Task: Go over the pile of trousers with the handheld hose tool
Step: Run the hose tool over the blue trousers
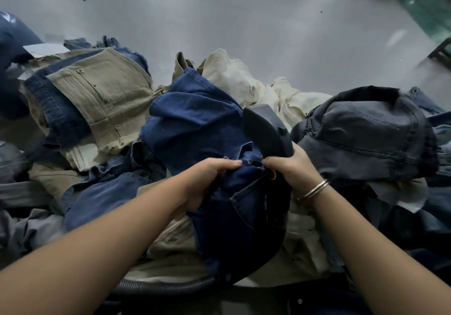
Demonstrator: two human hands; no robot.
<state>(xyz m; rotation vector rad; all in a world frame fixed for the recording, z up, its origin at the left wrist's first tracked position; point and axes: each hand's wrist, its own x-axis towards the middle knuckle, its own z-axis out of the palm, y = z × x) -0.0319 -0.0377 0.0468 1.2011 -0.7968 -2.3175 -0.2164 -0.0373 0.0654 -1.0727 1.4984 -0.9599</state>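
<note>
A pile of trousers covers the surface in front of me. On top in the middle lies a dark blue pair [195,124]. My left hand [210,178] grips a bunched fold of that blue cloth. My right hand [290,168], a bangle on its wrist, is curled round the handle of the dark handheld hose tool [266,129]; the tool's flat head lies against the blue trousers. The ribbed black hose [166,284] runs along the near edge, under the cloth.
Khaki trousers [105,95] lie at the left, cream ones [246,80] behind the tool, dark grey ones [366,129] at the right. Beyond the pile is bare grey floor [244,21]. A green patch [424,14] and dark furniture sit at the far right.
</note>
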